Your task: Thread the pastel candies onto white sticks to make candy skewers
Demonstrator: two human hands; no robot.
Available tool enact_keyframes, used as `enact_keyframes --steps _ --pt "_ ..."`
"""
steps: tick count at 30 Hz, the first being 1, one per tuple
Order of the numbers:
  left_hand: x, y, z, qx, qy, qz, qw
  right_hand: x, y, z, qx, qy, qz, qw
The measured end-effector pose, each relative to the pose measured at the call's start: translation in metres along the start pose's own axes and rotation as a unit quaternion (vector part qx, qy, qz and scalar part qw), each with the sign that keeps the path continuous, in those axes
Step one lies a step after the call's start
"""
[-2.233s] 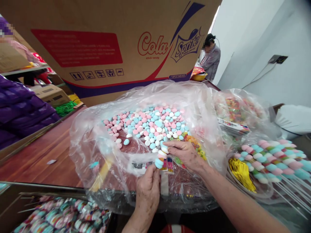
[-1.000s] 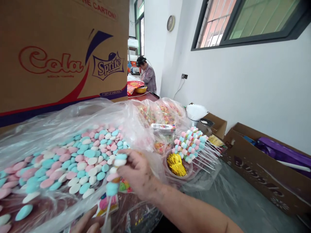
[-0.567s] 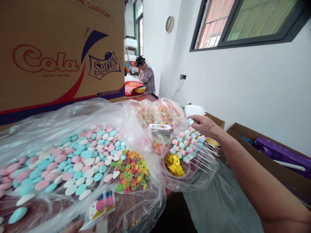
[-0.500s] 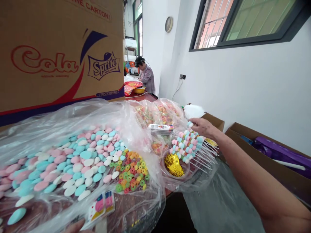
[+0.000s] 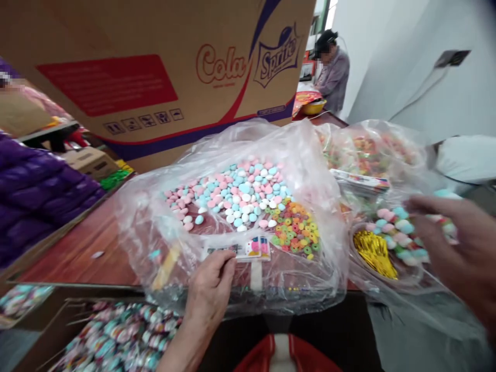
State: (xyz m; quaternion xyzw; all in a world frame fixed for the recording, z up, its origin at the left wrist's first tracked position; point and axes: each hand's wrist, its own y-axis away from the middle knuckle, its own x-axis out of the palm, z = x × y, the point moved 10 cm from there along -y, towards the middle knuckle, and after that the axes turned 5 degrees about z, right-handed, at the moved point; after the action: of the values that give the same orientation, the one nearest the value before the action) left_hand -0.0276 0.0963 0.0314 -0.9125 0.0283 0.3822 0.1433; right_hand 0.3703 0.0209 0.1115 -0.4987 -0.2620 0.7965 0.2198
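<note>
My left hand [image 5: 211, 289] rests on the near edge of a clear plastic bag [image 5: 155, 206], fingers closed at the end of a printed card [image 5: 253, 248] with a white stick [image 5: 256, 276] below it. Inside the bag lie pink, blue and white disc candies [image 5: 240, 194] and a heap of coloured ring candies [image 5: 294, 230]. My right hand [image 5: 457, 248] is blurred at the right, fingers stretched out over a pile of finished candy skewers [image 5: 399, 232], holding nothing that I can see.
A bowl of gold twist ties [image 5: 374, 253] sits under the skewers. A big Cola Sprite carton [image 5: 155, 67] stands behind. Another candy bag [image 5: 368, 150] and card stack [image 5: 360, 181] lie right. Wrapped skewers [image 5: 124, 330] lie below left, purple packs [image 5: 34, 191] left. A person [image 5: 331, 70] works behind.
My right hand carried the filled skewer to the pile on the right, let it go and is drawing back. My view has swung back left onto the bag. My left hand stays at the card.
</note>
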Motion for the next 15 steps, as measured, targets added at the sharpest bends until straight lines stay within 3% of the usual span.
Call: enact_keyframes --steps 1,3,6,10,15 --pt "0.005 -0.003 -0.006 0.033 -0.039 0.020 0.999 0.012 0.007 0.022 0.004 0.023 -0.003 1.000" --pt "0.015 -0.008 -0.014 0.071 -0.109 0.049 0.990 0.042 0.020 0.078 -0.076 -0.008 0.007 0.997" --pt "0.033 -0.017 -0.017 0.075 -0.192 0.085 0.975 0.084 0.032 0.125 -0.134 -0.086 0.037 0.987" --pt "0.049 -0.030 -0.009 0.050 -0.234 0.128 0.962 0.122 0.043 0.139 -0.150 -0.117 0.080 0.979" --pt "0.054 -0.039 -0.004 0.063 -0.224 0.160 0.959 0.145 0.050 0.125 -0.113 -0.129 0.098 0.980"
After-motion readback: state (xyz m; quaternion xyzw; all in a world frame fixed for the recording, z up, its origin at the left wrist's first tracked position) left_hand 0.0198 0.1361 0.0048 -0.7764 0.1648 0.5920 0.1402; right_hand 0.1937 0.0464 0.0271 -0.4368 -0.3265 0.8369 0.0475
